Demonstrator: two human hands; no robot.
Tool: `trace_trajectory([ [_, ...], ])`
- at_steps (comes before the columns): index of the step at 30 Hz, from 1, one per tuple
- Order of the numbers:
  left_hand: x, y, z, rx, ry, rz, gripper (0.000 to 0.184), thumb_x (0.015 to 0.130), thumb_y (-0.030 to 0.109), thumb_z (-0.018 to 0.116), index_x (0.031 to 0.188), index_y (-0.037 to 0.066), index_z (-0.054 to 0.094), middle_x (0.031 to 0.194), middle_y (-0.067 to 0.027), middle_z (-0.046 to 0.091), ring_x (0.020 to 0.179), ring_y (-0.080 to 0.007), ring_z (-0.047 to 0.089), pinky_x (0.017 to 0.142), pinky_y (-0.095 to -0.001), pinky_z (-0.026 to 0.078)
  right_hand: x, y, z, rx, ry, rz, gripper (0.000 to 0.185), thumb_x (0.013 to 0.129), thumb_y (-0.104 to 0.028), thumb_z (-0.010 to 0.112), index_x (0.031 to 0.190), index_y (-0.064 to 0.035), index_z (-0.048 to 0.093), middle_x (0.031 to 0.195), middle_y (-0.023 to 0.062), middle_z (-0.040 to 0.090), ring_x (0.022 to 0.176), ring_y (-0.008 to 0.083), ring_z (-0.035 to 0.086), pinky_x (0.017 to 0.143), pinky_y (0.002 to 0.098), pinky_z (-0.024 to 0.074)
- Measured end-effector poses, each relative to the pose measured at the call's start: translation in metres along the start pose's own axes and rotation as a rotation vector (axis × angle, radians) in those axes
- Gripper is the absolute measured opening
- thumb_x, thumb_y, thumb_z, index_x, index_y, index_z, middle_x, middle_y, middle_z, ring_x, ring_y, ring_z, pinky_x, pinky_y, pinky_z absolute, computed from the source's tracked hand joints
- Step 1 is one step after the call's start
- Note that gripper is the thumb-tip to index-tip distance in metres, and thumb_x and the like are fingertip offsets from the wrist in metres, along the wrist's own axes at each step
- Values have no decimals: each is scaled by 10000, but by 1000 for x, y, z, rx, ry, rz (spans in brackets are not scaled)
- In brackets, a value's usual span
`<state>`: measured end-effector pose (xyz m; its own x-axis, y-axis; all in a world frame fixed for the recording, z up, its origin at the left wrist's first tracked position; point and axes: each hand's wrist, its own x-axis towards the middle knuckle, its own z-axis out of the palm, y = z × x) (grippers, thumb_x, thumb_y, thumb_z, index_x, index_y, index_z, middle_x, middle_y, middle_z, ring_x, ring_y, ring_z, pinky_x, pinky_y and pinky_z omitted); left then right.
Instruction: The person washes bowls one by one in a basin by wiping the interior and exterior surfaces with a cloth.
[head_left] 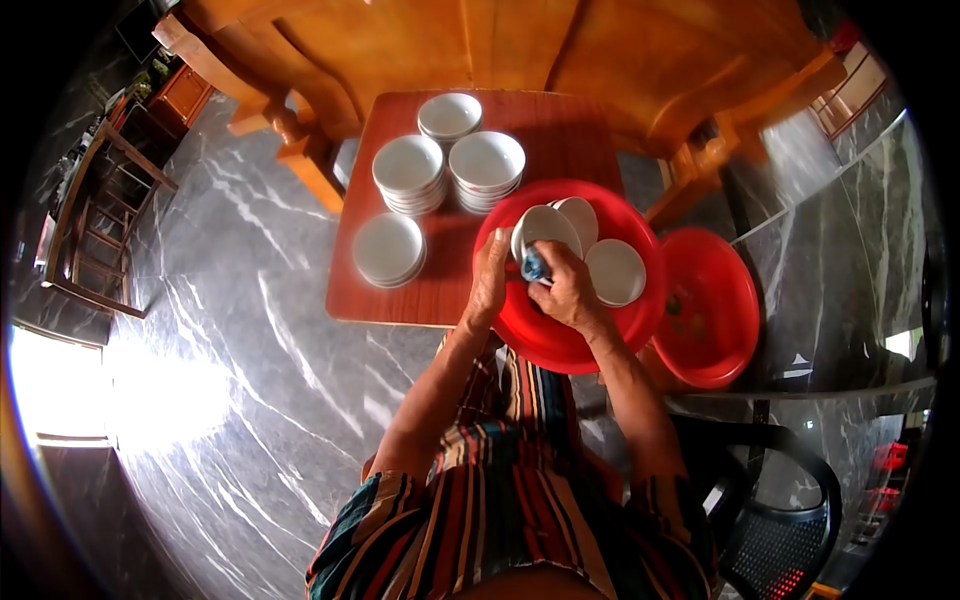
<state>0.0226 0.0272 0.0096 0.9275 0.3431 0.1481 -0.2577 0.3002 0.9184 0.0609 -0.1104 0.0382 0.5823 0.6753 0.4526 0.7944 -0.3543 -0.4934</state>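
Bowl stacks (408,172): four on tabletop (560,140). Bowls (615,272): three in red basin (560,352). My forearms (432,385) reach forward, left hand (488,277) clamped on one bowl's side, right hand (563,288) clutching bluish wad (535,263).

Clock centred on table (565,140), 12 farthest from the person. Bench (400,40) behind it at 12. On table: far stack (450,117) at 11, left stack (408,168) at 10, middle stack (487,165) toward 12, near stack (389,250) at 8. First basin (530,335) over table's 4 o'clock corner; inside, by basin's own clock: held bowl (550,228) at 11, second bowl (583,218) at 12, third bowl (615,272) at 3. Second basin (725,335) just beyond, 4.
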Motion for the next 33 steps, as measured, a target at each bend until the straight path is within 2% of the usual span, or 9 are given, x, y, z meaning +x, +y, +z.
trace_trajectory([
  [4, -7, 21, 3, 176, -14, -15, 508, 968, 417, 379, 1126, -30, 563, 947, -106, 612, 844, -166, 588, 611, -271, 522, 5, 7, -8, 569, 245, 216, 315, 756, -158, 695, 1009, -14, 576, 853, 25, 620, 739, 96, 553, 693, 246, 464],
  [8, -1, -4, -3, -104, -43, -75, 355, 957, 282, 476, 1076, -31, 594, 822, -41, 612, 783, -103, 547, 625, -241, 481, -8, 52, -4, 1025, 355, 618, 335, 745, -191, 700, 1009, -16, 590, 883, 48, 616, 768, 134, 586, 713, 271, 477],
  [14, 2, -6, 1, 12, 30, 43, 265, 930, 213, 519, 1049, -12, 592, 914, -23, 604, 852, -113, 541, 795, -271, 437, -25, 123, 44, 1292, 579, 562, 395, 803, -271, 675, 1096, -32, 561, 1043, 78, 611, 965, 199, 588, 877, 348, 475],
  [18, -3, 9, -4, -144, -99, -139, 237, 908, 195, 548, 1038, -1, 584, 1000, -38, 603, 922, -139, 552, 837, -290, 441, 1, 51, -8, 1795, 504, 764, 281, 815, -309, 672, 989, -106, 585, 1003, 42, 614, 977, 190, 586, 864, 349, 493],
  [22, 4, -14, -14, -450, -319, -158, 257, 876, 188, 590, 1061, 11, 562, 1054, -68, 606, 998, -181, 564, 913, -331, 436, 5, 45, -10, 1738, 436, 775, 257, 862, -358, 600, 946, -115, 588, 946, 31, 622, 914, 169, 592, 794, 328, 495],
  [24, 1, -6, -11, -520, -276, -180, 279, 863, 188, 608, 1071, 11, 554, 1054, -74, 608, 1007, -192, 568, 933, -350, 434, -4, 73, 4, 1108, 436, 913, 309, 894, -381, 513, 930, -81, 578, 895, 53, 625, 837, 153, 589, 701, 313, 471],
  [25, -2, 3, -9, -642, -241, -216, 299, 854, 178, 615, 1088, 5, 547, 1065, -82, 607, 1009, -200, 570, 935, -352, 433, -12, 93, 14, 1109, 438, 914, 309, 894, -381, 513, 930, -81, 578, 895, 53, 625, 837, 153, 589, 701, 313, 471],
  [28, -4, 8, -11, -891, -94, -369, 367, 829, 142, 625, 1145, -16, 525, 1095, -109, 606, 1020, -224, 572, 945, -356, 426, -18, 109, 15, 165, 158, 420, 292, 875, -245, 444, 956, 17, 543, 854, 165, 611, 794, 229, 588, 686, 347, 451],
  [33, -7, 11, -12, -793, -104, -277, 403, 795, 135, 630, 1148, -26, 522, 1076, -112, 612, 1009, -229, 578, 931, -355, 436, -20, 69, -2, 230, 49, 506, 232, 808, -57, 534, 1025, 21, 535, 880, 189, 615, 853, 284, 606, 777, 373, 464],
])
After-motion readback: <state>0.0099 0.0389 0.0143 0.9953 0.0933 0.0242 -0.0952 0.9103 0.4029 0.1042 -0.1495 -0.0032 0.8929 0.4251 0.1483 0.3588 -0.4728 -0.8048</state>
